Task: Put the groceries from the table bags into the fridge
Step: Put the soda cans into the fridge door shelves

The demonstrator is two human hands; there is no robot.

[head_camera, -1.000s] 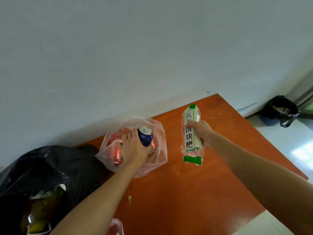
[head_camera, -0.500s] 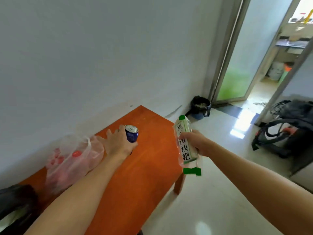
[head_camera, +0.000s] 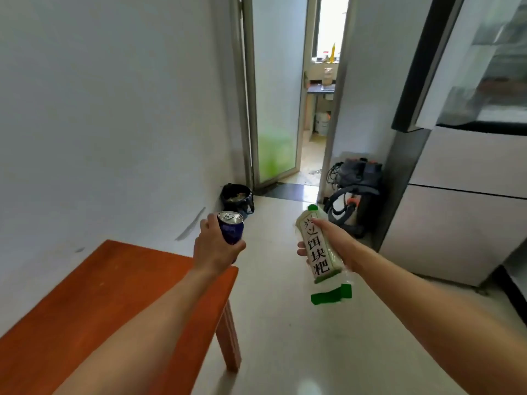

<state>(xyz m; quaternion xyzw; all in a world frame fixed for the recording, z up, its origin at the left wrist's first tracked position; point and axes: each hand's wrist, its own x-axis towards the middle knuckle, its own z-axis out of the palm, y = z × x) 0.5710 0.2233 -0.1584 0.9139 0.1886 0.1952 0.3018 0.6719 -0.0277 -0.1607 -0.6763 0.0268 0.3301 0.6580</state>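
Past the orange table's (head_camera: pixel 99 295) far corner, a blue can (head_camera: pixel 231 230) stood upright in the left hand's (head_camera: pixel 214 252) curled fingers, while the right hand (head_camera: pixel 333 238) clasped a green-trimmed packet (head_camera: pixel 318 249) over bare floor (head_camera: pixel 299 337). Open tile ran to the fridge (head_camera: pixel 456 209) at right, its upper door open.

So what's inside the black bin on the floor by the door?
Pale and greenish scraps lie in the black bin, too blurred to name. Its wall and the blue can hide anything deeper.

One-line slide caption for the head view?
Left hand holds a blue can, right hand a white packet, beside the orange table, fridge at right.
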